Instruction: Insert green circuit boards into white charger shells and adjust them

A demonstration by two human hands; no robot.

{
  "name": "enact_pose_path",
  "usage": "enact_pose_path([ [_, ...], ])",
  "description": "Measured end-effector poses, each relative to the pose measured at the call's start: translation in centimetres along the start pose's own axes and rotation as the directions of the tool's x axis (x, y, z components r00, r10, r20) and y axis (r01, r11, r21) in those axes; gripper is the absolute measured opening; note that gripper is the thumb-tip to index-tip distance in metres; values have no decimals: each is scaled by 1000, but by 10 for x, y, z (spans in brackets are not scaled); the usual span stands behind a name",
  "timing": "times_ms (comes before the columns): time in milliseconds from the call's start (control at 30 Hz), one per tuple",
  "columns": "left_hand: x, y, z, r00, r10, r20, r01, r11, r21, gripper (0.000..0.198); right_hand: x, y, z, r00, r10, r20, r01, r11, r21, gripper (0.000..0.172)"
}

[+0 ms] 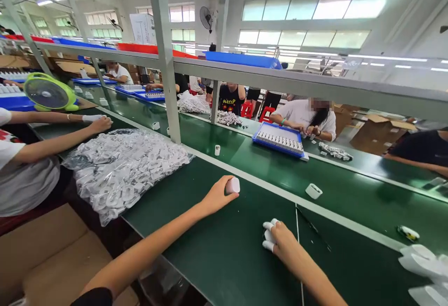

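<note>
My left hand [217, 197] is closed on a small white plastic housing [233, 185] with rounded corners. It holds the piece between thumb and fingers, just above the dark green bench [210, 259]. Farther right, my right hand [280, 240] wears white finger covers on several fingertips. Its fingers are curled together low over the bench, and whatever lies between them is hard to make out. A thin black tool [313, 229], perhaps tweezers, lies to the right of that hand. Beyond both hands, two white housings [313, 191] [217, 150] stand on the green belt.
A clear bag of many white parts [129, 170] covers the bench at left, near a co-worker's arms [59, 142]. White pieces [425, 268] sit at the right edge. A grey post [168, 63] rises beyond the bag. Across the belt, a person works at a blue tray [257, 141].
</note>
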State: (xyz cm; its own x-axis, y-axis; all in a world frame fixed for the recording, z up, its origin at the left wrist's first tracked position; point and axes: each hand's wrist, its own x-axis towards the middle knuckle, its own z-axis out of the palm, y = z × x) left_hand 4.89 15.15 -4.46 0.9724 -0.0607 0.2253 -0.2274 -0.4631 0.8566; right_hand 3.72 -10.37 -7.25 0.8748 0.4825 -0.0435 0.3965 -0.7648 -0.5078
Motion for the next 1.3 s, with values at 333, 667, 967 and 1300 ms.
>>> enact_pose_path([
  [333,9,129,-10,894,410,184,-393,912,-120,52,-26,-48,-110,816,-3,-578,423,685,593,51],
  [667,-17,127,-2,733,660,163,-624,749,-225,61,-64,-104,-101,421,-429,-799,731,682,20,27],
  [967,-18,129,-4,716,680,158,-645,731,-223,64,-57,-105,-103,382,-524,-761,708,695,-123,20],
  [1300,-20,129,-2,728,675,120,-645,734,-212,65,-54,-105,-98,380,-511,-771,682,718,-140,23],
])
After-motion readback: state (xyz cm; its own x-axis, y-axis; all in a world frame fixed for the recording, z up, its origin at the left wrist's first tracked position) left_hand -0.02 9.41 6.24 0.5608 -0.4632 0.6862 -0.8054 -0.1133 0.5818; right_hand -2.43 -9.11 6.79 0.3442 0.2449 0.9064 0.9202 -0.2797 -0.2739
